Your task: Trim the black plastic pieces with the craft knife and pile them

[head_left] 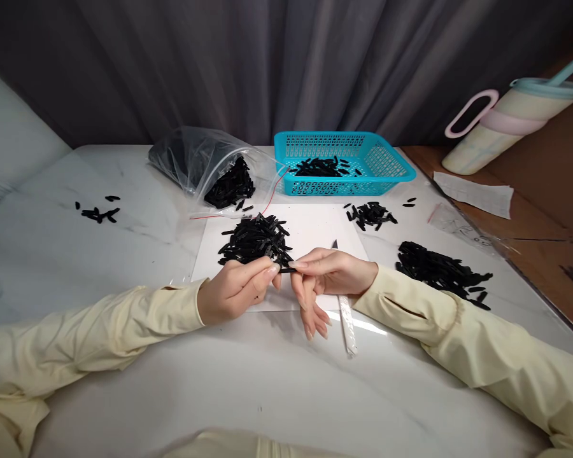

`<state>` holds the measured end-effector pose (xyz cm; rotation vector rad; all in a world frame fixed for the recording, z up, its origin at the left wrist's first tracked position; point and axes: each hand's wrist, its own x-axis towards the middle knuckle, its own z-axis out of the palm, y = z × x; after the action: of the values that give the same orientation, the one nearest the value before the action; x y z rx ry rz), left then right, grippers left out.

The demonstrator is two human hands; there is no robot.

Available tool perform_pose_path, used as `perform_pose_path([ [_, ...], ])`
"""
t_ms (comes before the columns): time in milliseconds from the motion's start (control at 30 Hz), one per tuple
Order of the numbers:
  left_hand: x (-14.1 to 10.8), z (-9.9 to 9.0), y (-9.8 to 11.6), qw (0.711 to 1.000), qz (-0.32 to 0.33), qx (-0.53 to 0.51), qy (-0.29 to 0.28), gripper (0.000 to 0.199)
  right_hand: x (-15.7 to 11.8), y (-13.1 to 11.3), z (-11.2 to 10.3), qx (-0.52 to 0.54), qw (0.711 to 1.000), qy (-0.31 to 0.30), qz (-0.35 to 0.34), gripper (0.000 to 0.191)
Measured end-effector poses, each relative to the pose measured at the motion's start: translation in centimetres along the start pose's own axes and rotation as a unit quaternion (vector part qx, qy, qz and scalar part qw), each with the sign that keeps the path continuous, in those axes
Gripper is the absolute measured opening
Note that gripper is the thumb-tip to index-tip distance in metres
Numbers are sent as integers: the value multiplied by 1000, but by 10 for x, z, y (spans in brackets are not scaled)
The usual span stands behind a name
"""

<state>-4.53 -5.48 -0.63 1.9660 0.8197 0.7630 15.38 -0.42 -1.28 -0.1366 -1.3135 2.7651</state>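
Between my two hands is a small flat black piece, pinched at its ends by thumb and fingers. My left hand closes on its left end. At the other end, my right hand pinches it, the remaining fingers hanging loosely down. Just behind the hands, a heap of similar black pieces lies on a white sheet. Under my right wrist runs a knife with a white wrapped handle; its dark blade tip shows past the hand.
A clear plastic bag spills black pieces at the back. Beside it stands a blue basket holding more. Other piles lie right, with a small cluster left. A tumbler stands back right, near paper.
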Motion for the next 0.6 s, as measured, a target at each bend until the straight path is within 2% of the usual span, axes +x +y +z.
perform_pose_path([
  [200,-1,1,2,999,-33,-30,10,26,1,0,-1,-9,1000,-14,-1,32],
  [333,-1,2,3,999,-34,-33,11,27,1,-1,1,-18,1000,2,13,32],
  [600,-1,2,3,999,-22,-32,14,24,1,0,2,-31,999,11,-2,30],
])
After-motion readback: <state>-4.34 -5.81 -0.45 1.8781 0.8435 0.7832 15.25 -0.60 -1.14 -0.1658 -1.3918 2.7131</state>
